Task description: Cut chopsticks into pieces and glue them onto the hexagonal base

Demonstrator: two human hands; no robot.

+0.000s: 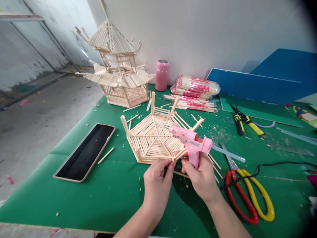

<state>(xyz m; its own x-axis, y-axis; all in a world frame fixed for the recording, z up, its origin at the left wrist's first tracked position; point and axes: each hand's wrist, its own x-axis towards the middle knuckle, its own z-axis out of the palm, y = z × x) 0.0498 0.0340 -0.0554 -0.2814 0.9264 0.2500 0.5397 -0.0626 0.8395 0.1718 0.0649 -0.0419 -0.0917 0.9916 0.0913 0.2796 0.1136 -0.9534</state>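
Observation:
A hexagonal base (145, 140) of thin wooden sticks lies on the green table, with short stick posts standing up at its corners. My left hand (158, 178) is closed at its near right corner, thumb and finger pinching the edge; the exact stick between them is partly hidden. My right hand (201, 178) is wrapped round the handle of a pink hot glue gun (189, 138). The gun's metal nozzle points left over the middle of the base. A clear glue stick (230, 154) juts from its back end. Some right-hand fingers are hidden behind the gun.
A stick pagoda (121, 81) stands at the back left, beside a pink flask (162, 76) and wrapped stick bundles (194, 92). A phone (85, 152) lies left. Scissors (244, 185), a black cord (262, 165) and pliers (244, 120) lie right. Blue boards (255, 84) lean behind.

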